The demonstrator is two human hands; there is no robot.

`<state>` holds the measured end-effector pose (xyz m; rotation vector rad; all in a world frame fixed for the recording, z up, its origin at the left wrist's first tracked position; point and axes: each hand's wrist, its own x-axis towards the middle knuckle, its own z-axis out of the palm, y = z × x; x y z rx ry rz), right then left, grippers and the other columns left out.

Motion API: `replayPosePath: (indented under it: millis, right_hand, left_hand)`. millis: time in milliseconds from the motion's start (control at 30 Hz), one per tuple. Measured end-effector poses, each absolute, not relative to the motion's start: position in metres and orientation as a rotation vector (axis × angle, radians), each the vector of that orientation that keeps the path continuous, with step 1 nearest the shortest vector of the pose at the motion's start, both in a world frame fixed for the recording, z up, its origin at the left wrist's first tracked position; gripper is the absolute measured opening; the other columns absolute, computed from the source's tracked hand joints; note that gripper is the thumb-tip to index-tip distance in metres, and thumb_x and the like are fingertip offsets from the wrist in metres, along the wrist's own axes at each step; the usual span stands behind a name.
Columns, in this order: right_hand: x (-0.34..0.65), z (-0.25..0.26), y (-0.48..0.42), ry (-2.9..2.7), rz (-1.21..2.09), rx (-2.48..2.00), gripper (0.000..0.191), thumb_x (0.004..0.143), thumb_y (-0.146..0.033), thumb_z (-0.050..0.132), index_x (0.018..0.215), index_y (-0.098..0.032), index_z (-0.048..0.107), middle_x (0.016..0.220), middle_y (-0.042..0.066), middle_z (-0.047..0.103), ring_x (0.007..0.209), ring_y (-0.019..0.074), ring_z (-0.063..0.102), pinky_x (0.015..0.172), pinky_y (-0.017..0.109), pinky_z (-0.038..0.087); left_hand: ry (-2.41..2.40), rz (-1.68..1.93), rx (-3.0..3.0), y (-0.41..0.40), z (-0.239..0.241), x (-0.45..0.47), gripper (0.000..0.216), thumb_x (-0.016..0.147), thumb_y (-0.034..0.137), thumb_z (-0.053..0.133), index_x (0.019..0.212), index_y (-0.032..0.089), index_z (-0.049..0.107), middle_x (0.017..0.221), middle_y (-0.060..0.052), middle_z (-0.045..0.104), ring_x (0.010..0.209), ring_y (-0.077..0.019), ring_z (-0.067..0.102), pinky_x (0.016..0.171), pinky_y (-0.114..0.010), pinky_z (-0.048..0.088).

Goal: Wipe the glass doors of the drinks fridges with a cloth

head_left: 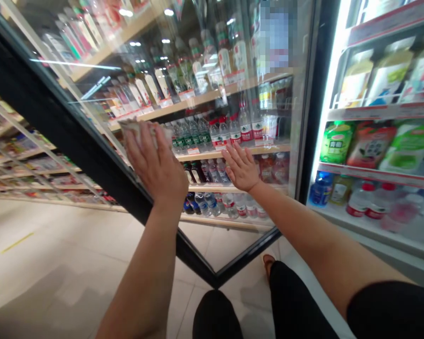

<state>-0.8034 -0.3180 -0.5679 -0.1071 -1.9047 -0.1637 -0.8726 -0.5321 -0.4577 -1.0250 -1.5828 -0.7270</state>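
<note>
An open glass fridge door (pixel 212 84) with a black frame stands in front of me. My left hand (pixel 157 162) presses a pale folded cloth (pixel 134 128) flat against the glass near the door's left frame, fingers laid over the cloth. My right hand (pixel 242 167) rests flat on the glass to the right, fingers spread and holding nothing. Through and in the glass I see shelves of bottled water and drinks.
The lit fridge interior (pixel 378 141) at right holds green and red drink cartons and bottles on white shelves. Store shelving (pixel 24 160) runs along the left. Pale tiled floor (pixel 56 263) lies below. My dark-clad knees and one sandal (pixel 268 261) show at the bottom.
</note>
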Motion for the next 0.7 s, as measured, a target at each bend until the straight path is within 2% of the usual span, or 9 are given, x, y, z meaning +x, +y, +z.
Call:
replayPosePath:
  millis: [67, 167, 267, 433, 500, 600, 700]
  right_hand:
    - [-0.803, -0.568, -0.318, -1.893, -0.166, -0.095, 0.054, 0.104, -0.04, 0.032, 0.155, -0.026, 0.04, 0.16, 0.004, 0.04, 0.154, 0.0221, 0.025, 0.127, 0.049, 0.018]
    - [-0.802, -0.567, -0.319, -1.885, -0.174, -0.079, 0.053, 0.104, -0.038, 0.031, 0.154, -0.025, 0.041, 0.16, 0.005, 0.041, 0.153, 0.0218, 0.026, 0.127, 0.049, 0.018]
    - [-0.8, -0.566, -0.32, -1.901, -0.164, -0.084, 0.052, 0.105, -0.037, 0.031, 0.154, -0.025, 0.041, 0.159, 0.006, 0.041, 0.153, 0.0217, 0.026, 0.127, 0.05, 0.02]
    - [-0.801, -0.567, -0.319, -1.89, -0.179, -0.087, 0.052, 0.104, -0.036, 0.032, 0.154, -0.024, 0.042, 0.159, 0.006, 0.042, 0.154, 0.0216, 0.024, 0.127, 0.049, 0.02]
    - [-0.801, -0.568, -0.318, -1.884, -0.185, -0.078, 0.052, 0.104, -0.035, 0.034, 0.154, -0.024, 0.042, 0.159, 0.006, 0.041, 0.154, 0.0218, 0.023, 0.127, 0.049, 0.019]
    - [-0.801, -0.568, -0.318, -1.872, -0.183, -0.055, 0.051, 0.104, -0.034, 0.035, 0.154, -0.023, 0.041, 0.16, 0.006, 0.041, 0.154, 0.0216, 0.022, 0.128, 0.049, 0.017]
    - [-0.801, -0.568, -0.318, -1.864, -0.182, -0.05, 0.051, 0.104, -0.032, 0.035, 0.154, -0.022, 0.042, 0.16, 0.007, 0.041, 0.155, 0.0215, 0.022, 0.128, 0.048, 0.015]
  left_hand:
    - [-1.574, -0.716, -1.024, -0.527, -0.457, -0.871, 0.054, 0.104, 0.033, 0.03, 0.155, 0.016, 0.037, 0.165, -0.007, 0.027, 0.155, -0.0291, 0.004, 0.127, -0.056, 0.006]
    - [-1.51, -0.521, -1.191, -0.516, -0.494, -0.866, 0.05, 0.103, 0.022, 0.036, 0.152, 0.019, 0.042, 0.157, -0.009, 0.041, 0.155, -0.0233, 0.014, 0.127, -0.051, 0.018]
    - [-1.468, -0.361, -1.313, -0.513, -0.512, -0.866, 0.053, 0.101, 0.014, 0.037, 0.154, 0.023, 0.04, 0.154, -0.006, 0.047, 0.153, -0.0206, 0.021, 0.126, -0.045, 0.025]
    - [-1.444, -0.44, -1.037, -0.527, -0.451, -0.875, 0.054, 0.101, 0.02, 0.041, 0.155, 0.015, 0.037, 0.159, -0.012, 0.039, 0.153, -0.0289, 0.02, 0.125, -0.054, 0.023]
    - [-1.439, -0.468, -0.966, -0.527, -0.441, -0.875, 0.053, 0.101, 0.02, 0.041, 0.154, 0.012, 0.038, 0.159, -0.015, 0.038, 0.153, -0.0302, 0.019, 0.124, -0.056, 0.022]
    - [-1.435, -0.402, -1.059, -0.517, -0.473, -0.869, 0.053, 0.1, 0.016, 0.041, 0.153, 0.011, 0.039, 0.157, -0.015, 0.042, 0.154, -0.0282, 0.016, 0.125, -0.052, 0.023]
    - [-1.385, -0.216, -1.333, -0.507, -0.512, -0.865, 0.052, 0.1, 0.011, 0.039, 0.152, 0.014, 0.04, 0.153, -0.01, 0.049, 0.154, -0.0229, 0.018, 0.125, -0.043, 0.024]
